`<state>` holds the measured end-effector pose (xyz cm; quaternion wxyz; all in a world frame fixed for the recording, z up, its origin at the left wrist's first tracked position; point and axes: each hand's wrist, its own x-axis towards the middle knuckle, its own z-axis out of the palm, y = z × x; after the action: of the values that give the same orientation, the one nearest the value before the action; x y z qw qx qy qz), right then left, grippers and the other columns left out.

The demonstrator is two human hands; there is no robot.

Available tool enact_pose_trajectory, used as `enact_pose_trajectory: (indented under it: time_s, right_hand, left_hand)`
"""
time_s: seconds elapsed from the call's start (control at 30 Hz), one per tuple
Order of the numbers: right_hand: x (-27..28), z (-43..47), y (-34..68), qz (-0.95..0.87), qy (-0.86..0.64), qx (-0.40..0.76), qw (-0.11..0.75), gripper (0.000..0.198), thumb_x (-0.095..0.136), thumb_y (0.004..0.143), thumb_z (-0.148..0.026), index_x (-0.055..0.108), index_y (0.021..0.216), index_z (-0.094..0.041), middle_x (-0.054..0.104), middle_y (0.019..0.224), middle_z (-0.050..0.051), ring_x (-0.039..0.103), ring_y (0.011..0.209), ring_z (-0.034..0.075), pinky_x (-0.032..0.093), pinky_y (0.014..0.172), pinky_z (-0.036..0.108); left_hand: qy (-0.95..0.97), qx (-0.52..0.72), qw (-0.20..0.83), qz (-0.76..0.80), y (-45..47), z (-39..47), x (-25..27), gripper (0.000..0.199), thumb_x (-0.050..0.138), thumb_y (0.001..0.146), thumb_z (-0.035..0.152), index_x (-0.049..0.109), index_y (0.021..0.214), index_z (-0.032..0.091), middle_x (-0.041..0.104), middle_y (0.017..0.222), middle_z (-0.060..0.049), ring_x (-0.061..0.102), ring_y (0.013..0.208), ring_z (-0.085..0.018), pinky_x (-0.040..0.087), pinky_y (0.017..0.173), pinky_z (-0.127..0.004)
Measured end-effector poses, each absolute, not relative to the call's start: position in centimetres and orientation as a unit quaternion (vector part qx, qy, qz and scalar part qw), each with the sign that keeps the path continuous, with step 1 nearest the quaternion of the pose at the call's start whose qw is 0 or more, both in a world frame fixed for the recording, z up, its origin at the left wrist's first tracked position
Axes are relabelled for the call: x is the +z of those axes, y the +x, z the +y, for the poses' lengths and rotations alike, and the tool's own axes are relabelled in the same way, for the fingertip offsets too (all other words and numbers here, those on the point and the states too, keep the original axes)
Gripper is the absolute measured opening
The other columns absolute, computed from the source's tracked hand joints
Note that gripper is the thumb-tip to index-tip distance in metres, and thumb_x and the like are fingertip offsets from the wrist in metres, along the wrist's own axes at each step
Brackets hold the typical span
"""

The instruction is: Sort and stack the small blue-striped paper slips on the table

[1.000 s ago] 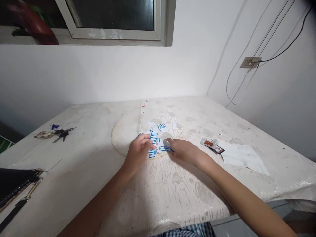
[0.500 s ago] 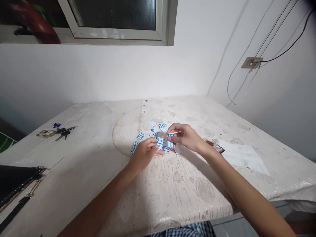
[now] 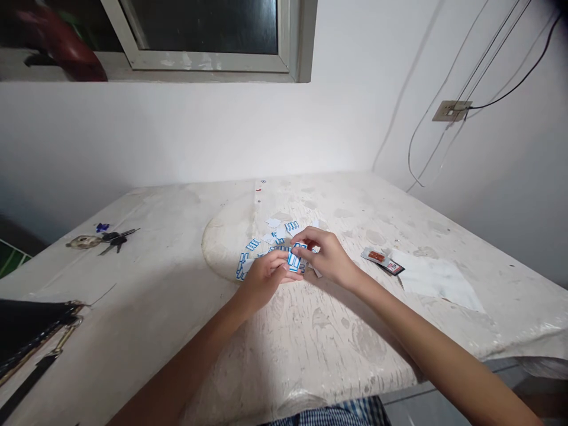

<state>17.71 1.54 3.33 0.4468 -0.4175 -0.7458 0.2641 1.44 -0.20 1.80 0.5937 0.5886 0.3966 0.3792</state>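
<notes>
Small white paper labels with blue-outlined boxes (image 3: 293,261) are between my two hands, just above the table. My left hand (image 3: 265,273) pinches them from the left with thumb and fingers. From the right, my right hand (image 3: 326,253) grips the upper right part of the labels, its thumb in front. The pieces overlap, so I cannot tell how many there are. Behind and left of my hands lies a loose spread of similar blue-printed labels (image 3: 252,244), with some plain white pieces (image 3: 273,223) among them. My hands hide part of that spread.
A covered table (image 3: 177,248) stands against the wall. Keys (image 3: 116,238) lie at left, near a black pouch (image 3: 33,325). On the right are a reddish-brown blister pack (image 3: 376,255), a dark-edged card (image 3: 393,267) and a white cloth or paper sheet (image 3: 437,281).
My right hand has moved left and brought its label against the one in my left hand. The blister pack on the right now shows fully. My left hand has barely moved.
</notes>
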Motion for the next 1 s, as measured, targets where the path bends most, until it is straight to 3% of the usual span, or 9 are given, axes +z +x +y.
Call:
enact_pose_trajectory:
  time_s: [0.17,0.3,0.47,0.67,0.83,1.0]
  right_hand:
    - [3.1,2.0,18.2,-0.755,-0.406,0.247,0.451,0.010,0.056,0.077,-0.018,0.063,0.083,-0.017,0.059,0.077,0.002,0.051,0.068,0.012,0.039,0.062,0.025]
    - [3.1,2.5,18.9,-0.722,-0.439,0.244,0.476,0.015,0.055,0.078,-0.023,0.059,0.092,-0.018,0.054,0.077,0.000,0.049,0.057,0.009,0.040,0.056,0.024]
    - [2.8,2.5,18.7,-0.694,-0.436,0.334,0.465,0.010,0.053,0.078,-0.027,0.054,0.082,-0.018,0.052,0.074,-0.001,0.050,0.046,0.008,0.039,0.046,0.022]
    - [2.9,2.0,17.8,-0.708,-0.407,0.391,0.425,0.019,0.044,0.084,-0.027,0.058,0.088,-0.016,0.050,0.054,-0.003,0.051,0.049,0.011,0.041,0.050,0.024]
    - [3.3,1.4,17.8,-0.734,-0.384,0.408,0.384,0.028,0.035,0.087,-0.023,0.058,0.101,-0.014,0.051,0.056,-0.002,0.051,0.053,0.011,0.041,0.052,0.023]
    - [3.3,1.0,17.8,-0.765,-0.384,0.381,0.350,0.025,0.044,0.084,-0.023,0.056,0.105,-0.017,0.057,0.072,0.001,0.053,0.059,0.011,0.041,0.054,0.023]
  left_hand:
    - [0.587,0.382,0.584,0.411,1.4,0.1,1.7,0.032,0.055,0.074,0.035,0.052,0.098,0.013,0.067,0.085,-0.009,0.066,0.079,-0.023,0.050,0.079,-0.039]
    - [0.582,0.428,0.513,0.464,1.2,0.4,1.5,0.028,0.052,0.074,0.034,0.047,0.095,0.016,0.068,0.076,-0.005,0.067,0.073,-0.022,0.051,0.072,-0.036]
    - [0.616,0.426,0.466,0.471,1.3,0.2,1.6,0.020,0.049,0.076,0.033,0.046,0.088,0.017,0.067,0.069,-0.004,0.066,0.072,-0.021,0.050,0.069,-0.033]
    - [0.669,0.407,0.421,0.457,1.3,0.0,0.7,0.022,0.046,0.080,0.036,0.041,0.094,0.019,0.066,0.070,-0.002,0.066,0.071,-0.019,0.048,0.070,-0.032]
    - [0.687,0.389,0.412,0.456,1.1,0.3,0.2,0.023,0.044,0.082,0.036,0.035,0.096,0.020,0.067,0.068,-0.002,0.066,0.075,-0.020,0.047,0.074,-0.034]
    - [0.670,0.382,0.448,0.452,1.2,0.2,0.5,0.026,0.045,0.081,0.037,0.035,0.099,0.020,0.067,0.072,-0.003,0.066,0.074,-0.020,0.049,0.073,-0.035]
